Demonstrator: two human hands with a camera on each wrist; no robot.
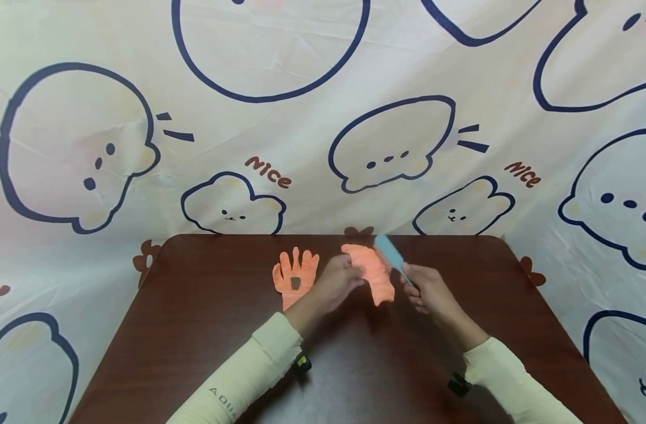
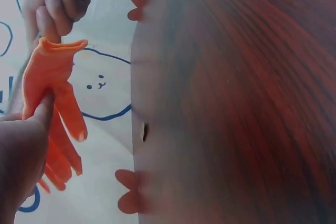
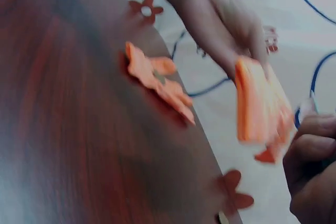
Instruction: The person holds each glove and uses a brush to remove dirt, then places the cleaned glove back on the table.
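Note:
Gripped by my left hand (image 1: 334,284), an orange knit glove (image 1: 374,272) is held up above the table. In the left wrist view the thumb presses on that glove, its cuff toward the right hand and its fingers hanging away. My right hand (image 1: 430,290) holds a light blue brush (image 1: 389,252) by its handle, the brush head against or very near the glove's edge; contact cannot be told. A second orange glove (image 1: 284,284) lies on the table left of the left hand, fingers pointing away, with a dark patch (image 1: 295,283) on it.
The dark brown wooden table (image 1: 222,353) has rounded far corners. A pale cloth (image 1: 301,135) with cartoon outlines hangs behind and beside it. A small brownish piece (image 2: 143,131) sits near the table's edge. Dark bands or devices (image 1: 459,384) are at the wrists.

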